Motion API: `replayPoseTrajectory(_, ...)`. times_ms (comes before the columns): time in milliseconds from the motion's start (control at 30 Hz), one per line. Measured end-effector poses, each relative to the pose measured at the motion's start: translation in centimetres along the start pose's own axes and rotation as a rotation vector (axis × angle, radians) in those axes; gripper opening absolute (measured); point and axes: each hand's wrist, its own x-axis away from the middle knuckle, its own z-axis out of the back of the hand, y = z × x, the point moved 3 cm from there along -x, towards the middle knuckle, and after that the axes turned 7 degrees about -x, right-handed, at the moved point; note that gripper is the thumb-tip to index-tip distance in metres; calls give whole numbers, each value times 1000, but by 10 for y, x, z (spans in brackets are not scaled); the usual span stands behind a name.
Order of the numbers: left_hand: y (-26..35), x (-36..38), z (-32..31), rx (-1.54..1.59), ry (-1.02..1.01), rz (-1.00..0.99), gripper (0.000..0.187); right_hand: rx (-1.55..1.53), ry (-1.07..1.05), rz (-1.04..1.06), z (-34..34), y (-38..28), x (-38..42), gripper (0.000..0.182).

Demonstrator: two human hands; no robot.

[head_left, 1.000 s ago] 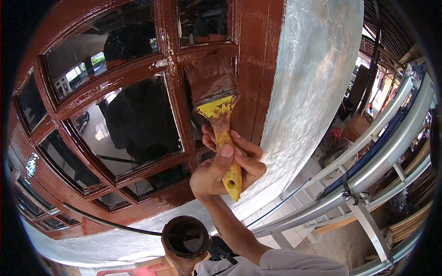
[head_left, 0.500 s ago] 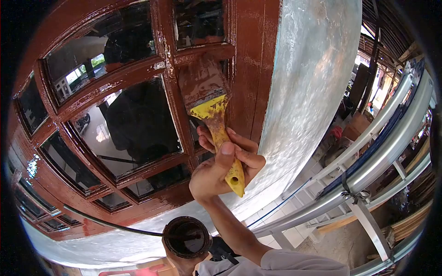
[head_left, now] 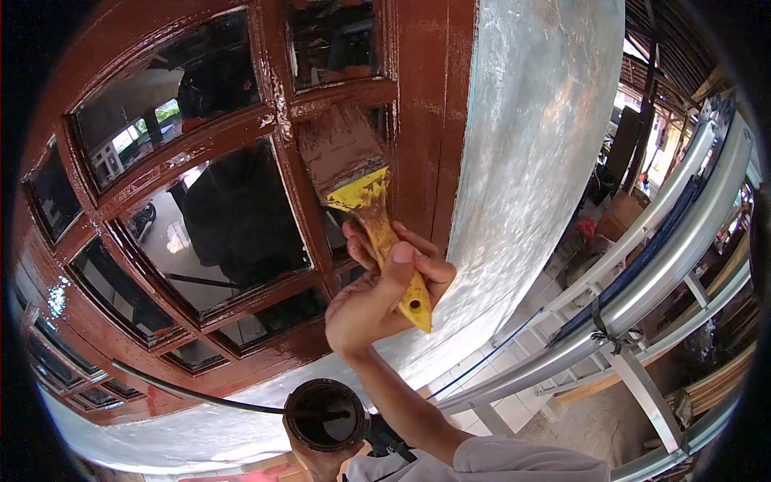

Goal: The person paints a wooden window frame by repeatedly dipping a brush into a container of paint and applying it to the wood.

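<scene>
My right hand [head_left: 389, 285] is closed around the yellow handle of a wide paintbrush [head_left: 371, 209]. Its bristles, coated in brown paint, lie over the upright bar at the right of a brown-painted window frame [head_left: 287, 161], just below a crossbar. Low in the view, my left hand [head_left: 321, 462] grips an open can [head_left: 325, 414] with dark brown paint inside, and most of its fingers are hidden beneath the can. Wet-looking, glossy paint shines on several of the frame's bars.
Glass panes [head_left: 233, 217] sit between the bars. Right of the frame stands a pale grey wall [head_left: 538, 120]. An aluminium ladder [head_left: 642, 297] leans at the right, with a dark strap tied round it. A thin dark rod [head_left: 193, 392] reaches the can from the left.
The brush has tilted slightly, its bristles swinging left while the handle end has risen a little. The view has shifted slightly. The can stays in my left hand.
</scene>
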Motion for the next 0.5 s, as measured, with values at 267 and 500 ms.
replayPoseTrajectory(267,-2,5,4,-101,60,-69,111,90,-132,146,8,7,9,30)
replayPoseTrajectory(500,1,5,3,-52,39,-40,112,37,-244,213,-5,-1,6,26)
